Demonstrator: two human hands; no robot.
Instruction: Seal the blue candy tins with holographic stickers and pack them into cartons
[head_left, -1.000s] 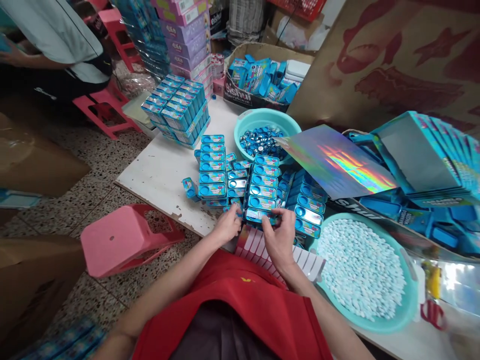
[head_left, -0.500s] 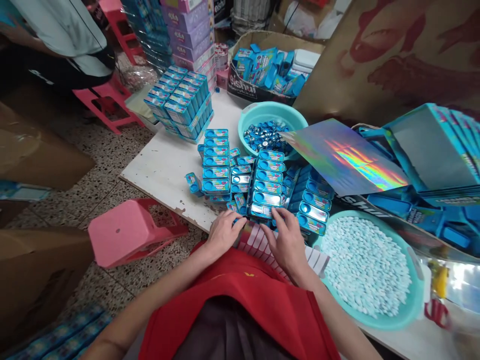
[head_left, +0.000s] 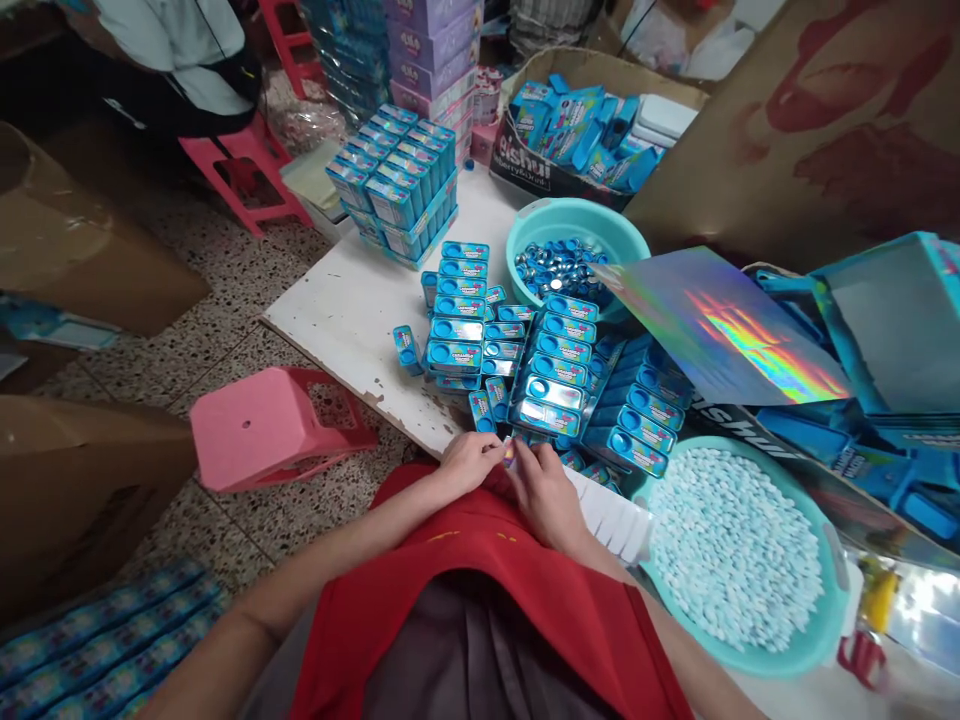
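Observation:
My left hand [head_left: 472,463] and my right hand [head_left: 549,492] meet at the table's front edge, just above my red apron. Their fingertips are closed around a small purple and orange sticker [head_left: 510,452]. Whether it is still on its backing is unclear. A sheet of stickers [head_left: 611,515], with pale strips showing, extends to the right from beneath my right hand. Directly beyond my fingers, a row of small blue candy tins [head_left: 551,418] stands packed together. Another row of tins [head_left: 454,357] lies to its left, with loose tins [head_left: 482,412] between.
A turquoise basin [head_left: 576,215] contains small blue and silver pieces. Pale blue candies fill another basin [head_left: 832,600] at right. Stacked tins [head_left: 401,185], a carton of blue packages [head_left: 525,170] and a shiny sheet [head_left: 720,320] surround the workspace. A pink stool [head_left: 251,425] stands left; a seated person [head_left: 187,50] is beyond.
My hands have drawn together and lower, and my right fingers have left the front tin. The small sticker now shows between my fingertips. The camera view has shifted slightly.

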